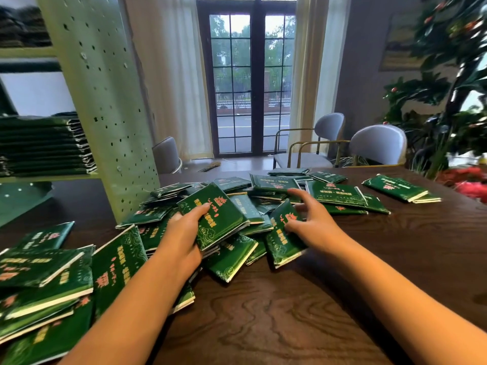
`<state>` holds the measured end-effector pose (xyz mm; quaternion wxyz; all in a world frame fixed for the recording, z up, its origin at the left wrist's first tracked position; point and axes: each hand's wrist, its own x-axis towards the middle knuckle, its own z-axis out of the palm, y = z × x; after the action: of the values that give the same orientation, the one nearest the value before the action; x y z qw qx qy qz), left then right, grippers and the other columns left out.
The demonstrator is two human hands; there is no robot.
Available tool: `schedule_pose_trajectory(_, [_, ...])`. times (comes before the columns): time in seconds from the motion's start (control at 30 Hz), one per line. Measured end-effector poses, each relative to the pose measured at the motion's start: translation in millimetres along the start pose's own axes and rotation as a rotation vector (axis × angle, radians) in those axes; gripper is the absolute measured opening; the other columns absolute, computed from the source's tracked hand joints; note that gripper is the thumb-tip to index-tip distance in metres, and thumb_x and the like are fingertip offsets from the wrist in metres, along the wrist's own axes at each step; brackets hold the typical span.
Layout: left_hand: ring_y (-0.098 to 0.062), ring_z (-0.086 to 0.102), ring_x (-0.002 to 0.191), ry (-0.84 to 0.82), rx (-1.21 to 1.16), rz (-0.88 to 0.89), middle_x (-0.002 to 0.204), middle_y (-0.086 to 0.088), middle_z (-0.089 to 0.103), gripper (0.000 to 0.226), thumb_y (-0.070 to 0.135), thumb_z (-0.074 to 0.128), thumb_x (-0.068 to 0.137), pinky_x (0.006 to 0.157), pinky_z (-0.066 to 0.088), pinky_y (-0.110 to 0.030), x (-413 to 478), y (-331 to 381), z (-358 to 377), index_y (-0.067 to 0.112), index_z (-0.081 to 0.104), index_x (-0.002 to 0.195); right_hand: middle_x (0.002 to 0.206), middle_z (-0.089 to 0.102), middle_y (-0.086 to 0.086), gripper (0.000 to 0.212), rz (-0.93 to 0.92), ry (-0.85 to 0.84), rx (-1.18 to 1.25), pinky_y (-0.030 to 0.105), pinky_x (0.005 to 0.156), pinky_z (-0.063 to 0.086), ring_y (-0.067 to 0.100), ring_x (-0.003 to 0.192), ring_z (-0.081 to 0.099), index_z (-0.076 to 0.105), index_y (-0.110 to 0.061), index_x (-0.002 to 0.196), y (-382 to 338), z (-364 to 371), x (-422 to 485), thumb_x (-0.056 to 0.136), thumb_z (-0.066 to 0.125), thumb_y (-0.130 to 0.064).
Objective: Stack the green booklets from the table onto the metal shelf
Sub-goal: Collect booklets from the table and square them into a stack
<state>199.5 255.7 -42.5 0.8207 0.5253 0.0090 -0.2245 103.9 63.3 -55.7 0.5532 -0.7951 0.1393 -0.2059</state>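
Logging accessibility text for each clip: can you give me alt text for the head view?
A person's left hand grips a green booklet from a scattered pile on a dark wooden table, while the right hand touches a tilted booklet. At left, a metal shelf holds a neat stack of booklets.

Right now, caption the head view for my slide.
Left hand grips a green booklet, right hand grasps a tilted booklet amid the pile on the table; metal shelf holds a stack.

head camera looks forward, down over table (pixel 263 312).
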Motion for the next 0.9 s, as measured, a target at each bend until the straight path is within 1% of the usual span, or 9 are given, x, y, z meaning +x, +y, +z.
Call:
schedule_pose_trajectory(0.13, [-0.025, 0.07, 0.057, -0.026, 0.054, -0.017, 0.09, -0.018, 0.068, 0.04, 0.01, 0.058, 0.092, 0.042, 0.054, -0.034, -8, 0, 5, 0.0, 0.047, 0.13, 0.093, 0.055, 0.005, 0.046, 0.023, 0.188, 0.25, 0.017, 0.046, 0.049, 0.016, 0.067, 0.06, 0.051, -0.017, 0.125, -11, -11, 0, 0.087, 0.051, 0.009])
schedule_pose_trajectory(0.23, [-0.028, 0.068, 0.069, -0.067, 0.089, -0.038, 0.09, -0.018, 0.067, 0.037, 0.008, 0.053, 0.094, 0.048, 0.058, -0.039, -12, -1, 7, 0.0, 0.047, 0.129, 0.102, 0.054, 0.011, 0.042, -0.019, 0.296, 0.352, 0.016, 0.054, 0.049, 0.018, 0.075, 0.058, 0.058, -0.019, 0.116, -15, -13, 0, 0.085, 0.053, 0.008])
schedule_pose_trajectory(0.33, [-0.029, 0.067, 0.073, -0.118, 0.086, -0.075, 0.092, -0.02, 0.067, 0.036, 0.006, 0.048, 0.094, 0.052, 0.06, -0.038, -15, -2, 9, -0.004, 0.047, 0.129, 0.103, 0.059, 0.009, 0.041, -0.076, 0.21, 0.444, 0.017, 0.058, 0.05, 0.016, 0.077, 0.06, 0.063, -0.025, 0.107, -18, -5, -4, 0.085, 0.052, 0.008])
schedule_pose_trajectory(0.4, [-0.027, 0.069, 0.067, -0.152, 0.102, -0.057, 0.085, -0.02, 0.068, 0.032, 0.002, 0.047, 0.095, 0.049, 0.059, -0.035, -16, -5, 12, -0.007, 0.049, 0.125, 0.108, 0.065, 0.008, 0.044, -0.092, 0.104, 0.468, 0.019, 0.061, 0.052, 0.015, 0.077, 0.064, 0.062, -0.024, 0.113, -18, 4, -9, 0.085, 0.054, 0.009])
schedule_pose_trajectory(0.5, [-0.02, 0.069, 0.054, -0.209, 0.105, -0.004, 0.066, -0.014, 0.071, 0.02, 0.001, 0.043, 0.097, 0.044, 0.055, -0.029, -20, -9, 18, -0.005, 0.057, 0.11, 0.109, 0.067, 0.004, 0.055, -0.1, -0.023, 0.383, 0.019, 0.068, 0.052, 0.011, 0.082, 0.067, 0.054, -0.024, 0.129, -16, 19, -16, 0.084, 0.057, 0.008])
schedule_pose_trajectory(0.63, [-0.028, 0.072, 0.077, -0.252, 0.049, -0.011, 0.095, -0.02, 0.072, 0.033, 0.024, 0.04, 0.101, 0.062, 0.061, -0.038, -19, -12, 22, 0.001, 0.06, 0.115, 0.132, 0.052, 0.002, 0.065, -0.201, -0.088, 0.134, 0.024, 0.094, 0.049, 0.01, 0.113, 0.057, 0.04, -0.025, 0.14, -19, 36, -26, 0.085, 0.061, 0.003])
schedule_pose_trajectory(0.73, [-0.023, 0.072, 0.07, -0.254, 0.144, 0.079, 0.091, -0.015, 0.073, 0.026, 0.018, 0.051, 0.096, 0.057, 0.06, -0.034, -19, -15, 20, 0.004, 0.059, 0.116, 0.144, 0.034, -0.005, 0.067, -0.237, -0.184, 0.054, 0.03, 0.113, 0.031, 0.009, 0.133, 0.037, 0.026, -0.019, 0.147, -26, 45, -33, 0.09, 0.057, -0.002])
schedule_pose_trajectory(0.8, [-0.019, 0.071, 0.066, -0.205, 0.2, 0.131, 0.085, -0.011, 0.074, 0.024, 0.01, 0.053, 0.094, 0.052, 0.057, -0.03, -18, -18, 19, 0.004, 0.058, 0.117, 0.146, 0.028, -0.009, 0.06, -0.257, -0.208, 0.0, 0.031, 0.117, 0.023, 0.005, 0.138, 0.027, 0.023, -0.02, 0.147, -29, 49, -33, 0.095, 0.051, -0.009])
schedule_pose_trajectory(0.9, [-0.021, 0.071, 0.069, -0.09, 0.163, 0.169, 0.089, -0.013, 0.072, 0.024, 0.01, 0.055, 0.093, 0.056, 0.057, -0.031, -13, -15, 17, 0.005, 0.057, 0.117, 0.148, 0.029, -0.008, 0.05, -0.246, -0.139, -0.043, 0.032, 0.117, 0.021, 0.005, 0.138, 0.026, 0.028, -0.02, 0.146, -33, 49, -20, 0.099, 0.044, -0.017])
